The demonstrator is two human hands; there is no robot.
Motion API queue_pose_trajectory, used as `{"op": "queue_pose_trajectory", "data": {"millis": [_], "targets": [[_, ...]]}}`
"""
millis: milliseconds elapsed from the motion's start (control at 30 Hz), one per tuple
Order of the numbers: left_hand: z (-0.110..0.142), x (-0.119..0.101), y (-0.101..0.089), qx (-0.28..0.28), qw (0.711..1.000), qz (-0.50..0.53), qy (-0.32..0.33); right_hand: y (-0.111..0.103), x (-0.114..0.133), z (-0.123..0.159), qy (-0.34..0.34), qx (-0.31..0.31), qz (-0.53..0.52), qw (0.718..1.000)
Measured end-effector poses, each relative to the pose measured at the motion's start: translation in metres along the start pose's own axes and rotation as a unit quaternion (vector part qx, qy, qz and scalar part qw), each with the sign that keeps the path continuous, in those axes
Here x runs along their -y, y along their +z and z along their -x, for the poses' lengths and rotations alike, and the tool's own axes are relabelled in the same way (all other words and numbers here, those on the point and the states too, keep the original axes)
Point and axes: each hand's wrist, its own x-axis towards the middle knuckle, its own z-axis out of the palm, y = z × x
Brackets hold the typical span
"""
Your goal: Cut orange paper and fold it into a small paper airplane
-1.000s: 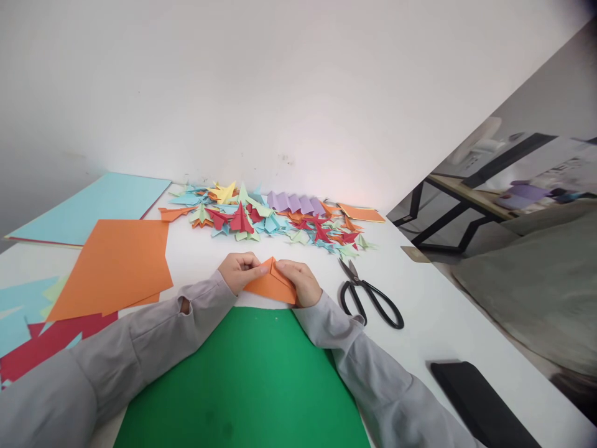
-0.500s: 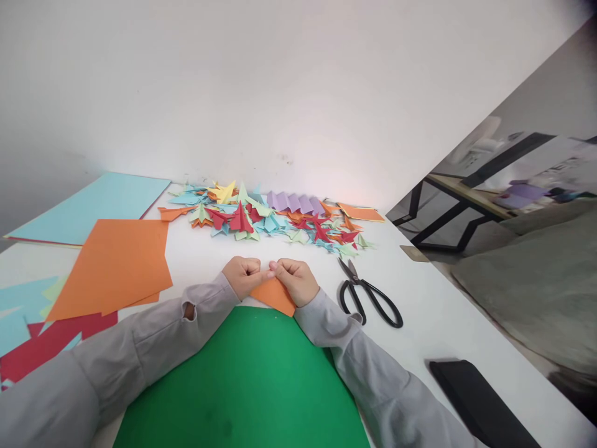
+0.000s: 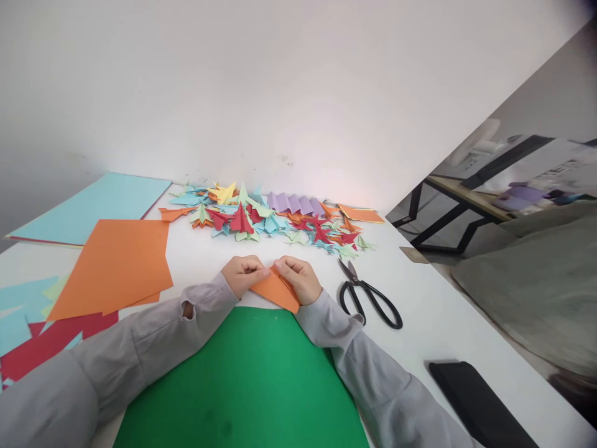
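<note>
Change: the folded orange paper [image 3: 276,290] shows a little more than half a second ago, and both hands sit almost in the same place.
Left hand [image 3: 242,274]: fingers curled, pinching the paper's left upper edge.
Right hand [image 3: 298,278]: fingers pressed together on the paper's right edge, thumb tips nearly meeting.
Paper place: on the white counter [image 3: 420,292], its lower corner touching the far edge of the green sheet [image 3: 242,386].
Right side: black scissors [image 3: 368,294] lie near the right wrist, apart from it.
Far side: bare counter strip between the hands and the pile of folded shapes [image 3: 275,219].
Left side: large orange sheet [image 3: 112,264], well apart.
</note>
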Motion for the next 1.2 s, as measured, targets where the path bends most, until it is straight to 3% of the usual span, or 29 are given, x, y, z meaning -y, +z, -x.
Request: {"op": "queue_pose_trajectory", "data": {"millis": [133, 400, 533, 700, 967, 1200], "targets": [[-0.002, 0.006, -0.002, -0.055, 0.998, -0.010, 0.010, 0.001, -0.004, 0.000, 0.005, 0.006, -0.002, 1.000], [0.000, -0.008, -0.002, -0.027, 0.992, 0.074, -0.096, -0.002, -0.002, 0.005, 0.003, 0.068, 0.054, 0.996], [0.001, -0.001, 0.001, -0.016, 0.990, 0.114, -0.087, 0.002, -0.001, 0.007, -0.034, 0.113, 0.116, 0.986], [0.001, 0.005, 0.003, -0.066, 0.986, 0.137, -0.065, 0.005, -0.001, 0.006, -0.025, 0.054, 0.133, 0.989], [-0.004, 0.003, 0.001, -0.151, 0.957, 0.210, -0.129, 0.000, -0.005, 0.002, 0.004, 0.025, 0.038, 0.999], [-0.009, 0.007, -0.003, -0.186, 0.940, 0.251, -0.134, -0.002, -0.008, -0.005, 0.017, 0.010, -0.106, 0.994]]}}
